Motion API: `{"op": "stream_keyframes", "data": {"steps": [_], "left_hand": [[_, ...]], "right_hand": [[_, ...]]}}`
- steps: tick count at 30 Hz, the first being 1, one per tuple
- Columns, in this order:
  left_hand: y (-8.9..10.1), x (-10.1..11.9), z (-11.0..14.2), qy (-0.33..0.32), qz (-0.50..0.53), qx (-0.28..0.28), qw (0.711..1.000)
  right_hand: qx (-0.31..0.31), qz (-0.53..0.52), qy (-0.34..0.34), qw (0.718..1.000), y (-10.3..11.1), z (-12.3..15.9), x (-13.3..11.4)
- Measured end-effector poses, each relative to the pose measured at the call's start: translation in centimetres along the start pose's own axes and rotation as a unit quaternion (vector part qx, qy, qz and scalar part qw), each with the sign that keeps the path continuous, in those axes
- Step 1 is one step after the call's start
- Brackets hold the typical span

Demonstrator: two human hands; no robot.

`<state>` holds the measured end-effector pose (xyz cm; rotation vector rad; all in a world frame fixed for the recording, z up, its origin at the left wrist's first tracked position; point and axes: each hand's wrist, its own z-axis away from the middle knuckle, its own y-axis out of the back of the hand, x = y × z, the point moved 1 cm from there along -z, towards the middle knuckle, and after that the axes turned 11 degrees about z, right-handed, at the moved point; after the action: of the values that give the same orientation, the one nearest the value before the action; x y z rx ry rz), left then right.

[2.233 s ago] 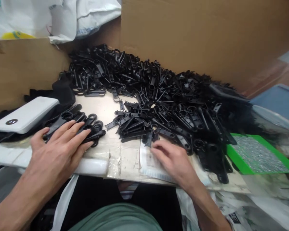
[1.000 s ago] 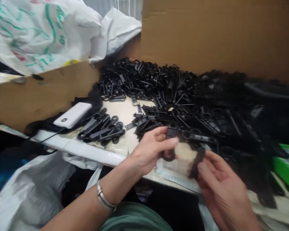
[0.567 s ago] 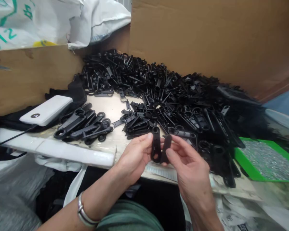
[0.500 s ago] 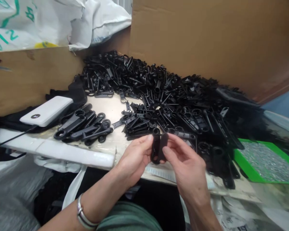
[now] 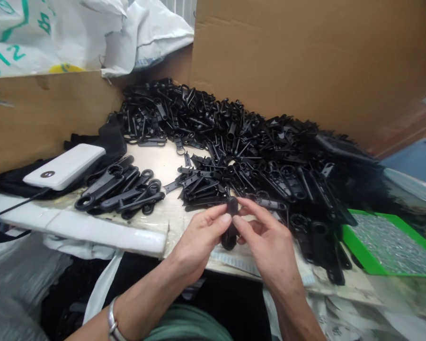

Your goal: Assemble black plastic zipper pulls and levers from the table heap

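Observation:
Between my two hands, near the table's front edge, is a black elongated plastic part (image 5: 230,232) with rounded ends, held upright. My left hand (image 5: 202,237) pinches it from the left with thumb and fingers. From the right, my right hand (image 5: 266,237) grips the same part, thumb pressed to its face. The two pieces of the part lie against each other; whether they are joined I cannot tell. Just beyond my hands lie loose black plastic pieces (image 5: 202,184), some with a ring at one end. A group of similar black handles (image 5: 124,189) lies to the left.
A large heap of black parts (image 5: 199,113) spreads along the cardboard wall (image 5: 305,57). To the right, a green tray (image 5: 355,246) holds many small shiny metal pieces. On the left are a white power bank (image 5: 66,166) with a cable and a white foam strip (image 5: 92,225).
The two black pieces, apart side by side before, are now pressed together into one stack. My right hand has moved slightly left, and my left thumb now lies on the part.

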<state>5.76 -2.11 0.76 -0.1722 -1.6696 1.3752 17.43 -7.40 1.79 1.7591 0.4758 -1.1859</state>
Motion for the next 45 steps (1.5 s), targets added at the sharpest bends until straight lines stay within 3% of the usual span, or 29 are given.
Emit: {"op": "stream_keyframes", "data": {"steps": [4,10,14,19,26,32,35,38,41,45], "left_hand": [[0.1,-0.1,-0.2,-0.012,-0.004,0.002,1.000],[0.4,-0.2,-0.1,-0.038,-0.040,0.021,0.998],[0.4,-0.3,-0.2,-0.038,-0.070,0.021,0.997],[0.8,-0.7,-0.2,-0.052,-0.120,0.027,0.991],[1.1,-1.0,-0.2,-0.068,-0.174,-0.063,0.980],[1.1,0.5,-0.1,-0.096,-0.422,-0.030,0.901],[0.8,1.4,0.2,-0.058,-0.455,-0.062,0.886],[0.7,1.7,0.3,-0.017,-0.406,-0.096,0.909],[1.2,1.5,0.3,-0.031,-0.376,-0.083,0.922],[1.7,1.0,0.2,-0.082,-0.410,-0.045,0.907]], "right_hand": [[0.000,0.008,0.016,1.000,-0.1,0.2,0.2],[0.067,0.132,0.123,0.981,-0.5,0.6,0.6],[0.078,0.140,0.132,0.978,-0.5,0.8,0.7],[0.061,0.084,0.088,0.991,-0.5,0.5,0.5],[0.023,-0.003,0.020,1.000,-0.2,-0.2,-0.1],[-0.068,-0.036,0.016,0.997,0.8,-1.4,0.4],[-0.141,-0.114,0.004,0.983,0.8,-1.6,0.7],[-0.201,-0.255,-0.032,0.945,0.2,-1.3,0.9],[-0.175,-0.332,-0.049,0.926,-0.4,-1.0,1.0],[-0.131,-0.346,-0.046,0.928,-0.8,-0.8,1.3]]}}
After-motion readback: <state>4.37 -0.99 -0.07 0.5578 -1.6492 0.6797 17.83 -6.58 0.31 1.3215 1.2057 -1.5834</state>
